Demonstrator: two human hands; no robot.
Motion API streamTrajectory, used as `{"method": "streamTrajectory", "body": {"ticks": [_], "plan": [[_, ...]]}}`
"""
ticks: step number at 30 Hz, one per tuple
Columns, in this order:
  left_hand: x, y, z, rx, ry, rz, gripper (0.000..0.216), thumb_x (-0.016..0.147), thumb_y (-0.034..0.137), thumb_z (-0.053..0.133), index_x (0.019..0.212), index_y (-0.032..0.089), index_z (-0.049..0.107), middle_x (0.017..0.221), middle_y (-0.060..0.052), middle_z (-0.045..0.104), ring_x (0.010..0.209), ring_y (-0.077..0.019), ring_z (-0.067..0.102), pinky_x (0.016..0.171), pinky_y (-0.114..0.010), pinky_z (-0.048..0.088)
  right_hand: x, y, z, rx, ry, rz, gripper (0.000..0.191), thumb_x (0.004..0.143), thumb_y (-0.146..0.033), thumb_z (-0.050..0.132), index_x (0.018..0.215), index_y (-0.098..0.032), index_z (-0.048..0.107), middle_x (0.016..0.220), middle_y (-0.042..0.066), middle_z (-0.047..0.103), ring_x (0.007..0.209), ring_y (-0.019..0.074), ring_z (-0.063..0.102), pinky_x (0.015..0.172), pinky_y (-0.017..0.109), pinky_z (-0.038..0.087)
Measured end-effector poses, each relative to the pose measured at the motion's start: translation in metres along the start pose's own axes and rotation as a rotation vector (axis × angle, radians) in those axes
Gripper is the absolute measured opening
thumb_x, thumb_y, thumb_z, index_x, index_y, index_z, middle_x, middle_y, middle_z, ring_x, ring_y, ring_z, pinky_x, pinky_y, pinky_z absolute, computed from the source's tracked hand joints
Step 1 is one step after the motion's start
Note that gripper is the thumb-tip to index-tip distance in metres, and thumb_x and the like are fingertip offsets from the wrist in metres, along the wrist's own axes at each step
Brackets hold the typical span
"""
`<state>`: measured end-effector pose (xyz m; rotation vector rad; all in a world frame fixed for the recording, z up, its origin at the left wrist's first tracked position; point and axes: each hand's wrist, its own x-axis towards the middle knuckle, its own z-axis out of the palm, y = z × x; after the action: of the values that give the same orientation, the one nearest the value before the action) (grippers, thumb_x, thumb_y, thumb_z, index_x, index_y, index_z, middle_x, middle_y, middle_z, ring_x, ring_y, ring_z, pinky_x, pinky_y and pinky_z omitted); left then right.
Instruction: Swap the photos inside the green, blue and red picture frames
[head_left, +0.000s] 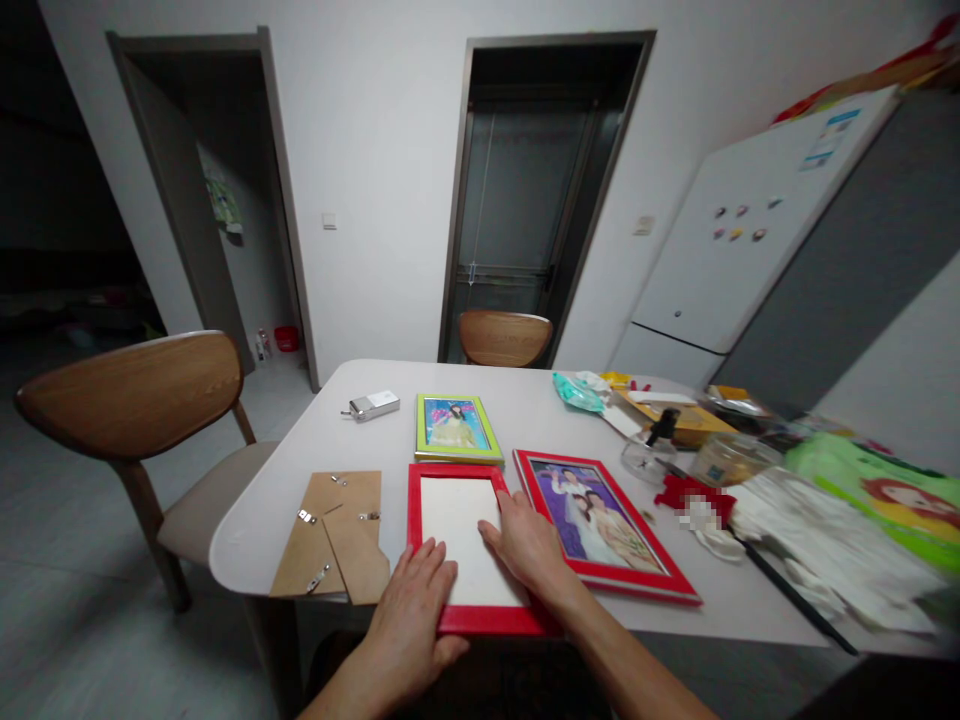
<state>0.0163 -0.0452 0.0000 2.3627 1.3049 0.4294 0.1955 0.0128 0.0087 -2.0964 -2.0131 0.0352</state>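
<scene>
A red picture frame (499, 620) lies at the table's near edge, with a blank white sheet (461, 520) filling its opening. My left hand (416, 610) rests on the frame's left border, fingers stretched out and thumb near the bottom edge. Across the right border lies my right hand (525, 540), its fingers extended and its thumb over the white sheet. Left of the frame is a brown backing board (307, 530) with metal clips and a stand leg. A second red frame (611, 520) holding a couple's photo is to the right, and a green frame (457, 430) lies just beyond.
A small silvery box-shaped device (373, 405) sits at the far left of the white table (262, 490). Cluttering the right side are a teal packet (579, 392), a glass pump bottle (651, 455), white tissues (810, 540) and a green package (885, 490). Wooden chairs stand left and behind.
</scene>
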Motion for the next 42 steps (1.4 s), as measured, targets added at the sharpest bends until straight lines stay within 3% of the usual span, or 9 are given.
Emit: {"method": "streamTrajectory", "body": {"ticks": [4,7,12,19,25,28,33,37,42], "plan": [[-0.019,-0.024,-0.015,-0.011,0.108,-0.052,0.071,0.057,0.026,0.062,0.123,0.021,0.036,0.134,-0.011,0.028,0.123,-0.0262,0.023,0.099,-0.050,0.018,-0.012,0.006,0.003,0.109,0.054,-0.105,0.040,0.075,-0.035,0.045,0.111,-0.015,0.048,0.100,0.012,0.052,0.090,0.0219,0.050,0.072,0.030,0.038],[-0.035,-0.055,-0.028,0.066,0.192,-0.204,0.066,0.058,0.024,0.060,0.121,0.019,0.038,0.132,-0.012,0.032,0.123,-0.0262,0.026,0.099,-0.048,0.020,-0.027,0.004,0.002,0.215,0.070,-0.223,0.037,0.075,-0.034,0.046,0.106,-0.014,0.053,0.103,0.012,0.052,0.096,0.0211,0.046,0.082,0.031,0.035],[-0.057,-0.103,-0.030,0.283,0.328,-0.345,0.061,0.059,0.024,0.057,0.118,0.017,0.041,0.129,-0.012,0.038,0.120,-0.0278,0.031,0.096,-0.047,0.025,-0.048,-0.030,-0.003,0.355,-0.047,-0.410,0.031,0.075,-0.034,0.048,0.101,-0.019,0.056,0.099,0.008,0.055,0.093,0.0189,0.046,0.081,0.029,0.033],[-0.071,-0.129,-0.028,0.293,0.467,-0.213,0.032,0.067,0.030,0.056,0.097,0.020,0.057,0.106,-0.008,0.059,0.099,-0.0247,0.052,0.086,-0.037,0.042,-0.042,-0.102,0.007,0.262,-0.049,-0.528,0.042,0.068,-0.047,0.052,0.099,-0.018,0.054,0.094,0.009,0.055,0.091,0.0241,0.043,0.079,0.037,0.032],[-0.071,-0.139,-0.028,0.254,0.551,-0.114,0.039,0.067,0.050,0.054,0.095,0.022,0.057,0.099,-0.006,0.062,0.094,-0.0234,0.055,0.082,-0.033,0.046,-0.032,-0.123,0.022,0.288,-0.041,-0.499,0.041,0.066,-0.035,0.053,0.104,-0.021,0.049,0.091,0.008,0.054,0.087,0.0224,0.044,0.078,0.038,0.031],[-0.071,-0.136,-0.030,0.280,0.584,-0.076,0.041,0.068,0.054,0.050,0.093,0.023,0.057,0.095,-0.005,0.064,0.090,-0.0223,0.058,0.079,-0.032,0.049,-0.031,-0.123,0.025,0.374,-0.052,-0.470,0.052,0.059,-0.039,0.060,0.106,-0.022,0.048,0.095,0.007,0.051,0.089,0.0229,0.043,0.079,0.038,0.032],[-0.066,-0.107,-0.040,0.355,0.714,0.081,0.040,0.071,0.047,0.053,0.100,0.019,0.053,0.095,-0.006,0.064,0.087,-0.0200,0.060,0.074,-0.029,0.051,-0.035,-0.111,0.007,0.588,0.022,-0.445,0.051,0.056,-0.025,0.061,0.105,-0.021,0.050,0.094,0.006,0.049,0.089,0.0197,0.043,0.078,0.032,0.036],[-0.048,-0.066,-0.035,0.374,0.710,0.195,0.039,0.072,0.039,0.056,0.103,0.017,0.050,0.104,-0.010,0.060,0.097,-0.0220,0.056,0.080,-0.034,0.049,-0.048,-0.071,-0.019,0.635,0.064,-0.406,0.039,0.059,-0.019,0.056,0.098,-0.020,0.054,0.093,0.006,0.050,0.089,0.0178,0.046,0.079,0.030,0.039],[-0.013,-0.023,-0.003,0.286,0.596,0.296,0.037,0.070,0.033,0.059,0.101,0.014,0.050,0.106,-0.014,0.059,0.098,-0.0226,0.055,0.080,-0.033,0.050,-0.060,-0.004,-0.027,0.519,0.029,-0.260,0.038,0.062,-0.019,0.051,0.100,-0.016,0.056,0.102,0.009,0.051,0.095,0.0195,0.048,0.087,0.032,0.036]]}}
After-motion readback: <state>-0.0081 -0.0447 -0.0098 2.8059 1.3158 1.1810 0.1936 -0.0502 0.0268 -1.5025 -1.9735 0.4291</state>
